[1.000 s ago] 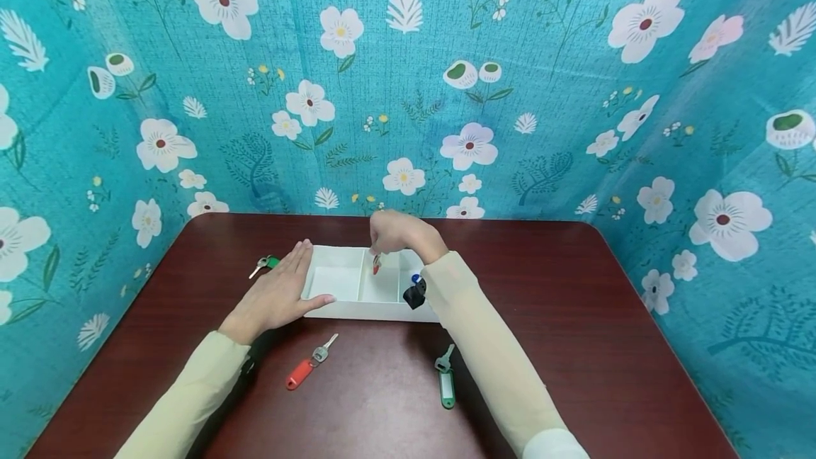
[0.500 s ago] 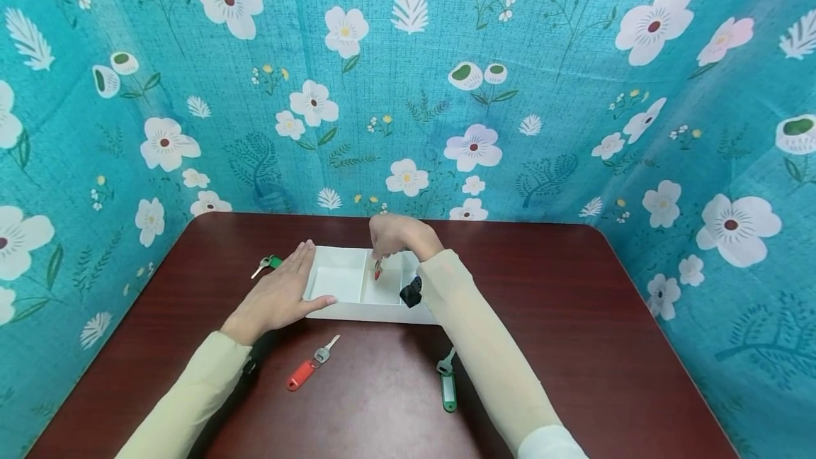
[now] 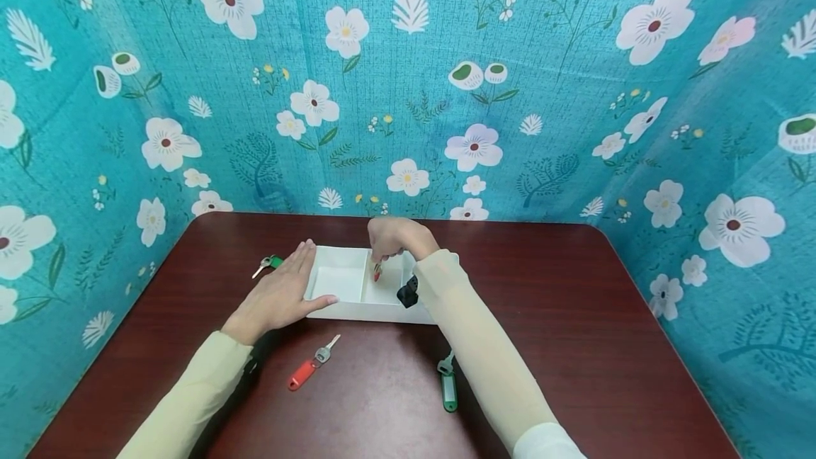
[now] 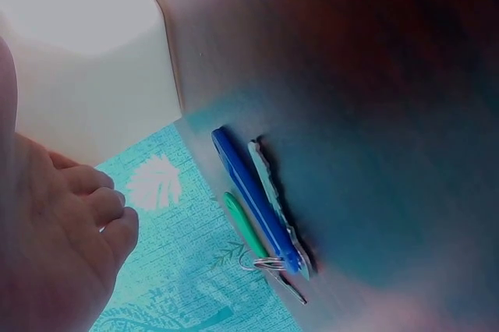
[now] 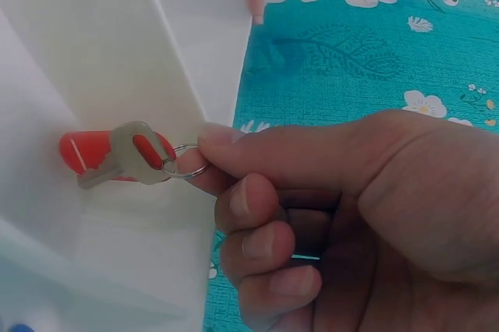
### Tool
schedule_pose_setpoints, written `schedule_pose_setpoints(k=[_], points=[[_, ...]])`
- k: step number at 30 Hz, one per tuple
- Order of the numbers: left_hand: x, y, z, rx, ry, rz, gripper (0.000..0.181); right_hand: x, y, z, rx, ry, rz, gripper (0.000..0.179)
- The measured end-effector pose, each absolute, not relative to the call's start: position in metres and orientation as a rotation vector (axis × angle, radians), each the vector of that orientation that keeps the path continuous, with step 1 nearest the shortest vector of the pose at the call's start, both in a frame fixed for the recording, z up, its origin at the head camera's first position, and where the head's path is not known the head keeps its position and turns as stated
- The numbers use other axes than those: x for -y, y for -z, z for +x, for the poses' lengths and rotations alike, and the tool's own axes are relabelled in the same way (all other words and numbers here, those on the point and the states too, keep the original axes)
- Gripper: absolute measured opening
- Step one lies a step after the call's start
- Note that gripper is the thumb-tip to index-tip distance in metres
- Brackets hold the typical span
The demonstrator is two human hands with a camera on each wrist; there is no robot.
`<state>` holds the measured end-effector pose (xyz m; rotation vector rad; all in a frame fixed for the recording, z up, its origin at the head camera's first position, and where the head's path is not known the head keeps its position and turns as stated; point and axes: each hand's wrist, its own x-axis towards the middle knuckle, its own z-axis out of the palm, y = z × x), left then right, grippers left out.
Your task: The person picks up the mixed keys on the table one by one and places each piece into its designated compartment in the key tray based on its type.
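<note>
A white tray (image 3: 382,312) divided into compartments stands near the back of the table. My right hand (image 3: 397,236) pinches the metal ring (image 5: 185,162) of a key between thumb and forefinger. That key (image 5: 139,153) and its red tag (image 3: 377,275) hang down inside the middle compartment, close to its wall. My left hand (image 3: 277,296) rests with straight fingers along the tray's left end, thumb over the front rim. Just left of it lies a green-tagged key (image 3: 268,265). In the left wrist view a blue-tagged key (image 4: 253,192) lies beside the green tag (image 4: 243,223).
In front of the tray lie another red-tagged key (image 3: 312,365) on the left and a green-tagged key (image 3: 448,382) by the right sleeve. Something blue (image 5: 21,328) shows in the right compartment. A floral curtain (image 3: 408,91) hangs behind the table (image 3: 542,289).
My right hand has dipped slightly, and the red-tagged key hangs a little lower in the middle compartment. The left hand has kept its place at the tray's end.
</note>
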<state>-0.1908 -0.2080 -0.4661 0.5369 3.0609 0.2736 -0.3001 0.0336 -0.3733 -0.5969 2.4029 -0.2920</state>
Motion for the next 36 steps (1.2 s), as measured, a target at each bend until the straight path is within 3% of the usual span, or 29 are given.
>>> schedule_pose_setpoints(k=[17,24,36], points=[[0.207,0.467,-0.19,-3.068,-0.227,0.544,0.121,-0.032,0.384,-0.299,-2.385,0.309,-0.594,0.027],[0.208,0.468,-0.19,-3.074,-0.246,0.541,0.121,-0.034,0.385,-0.3,-2.394,0.309,-0.603,0.019],[0.209,0.466,-0.191,-3.082,-0.267,0.551,0.119,-0.033,0.384,-0.299,-2.411,0.274,-0.58,0.026]])
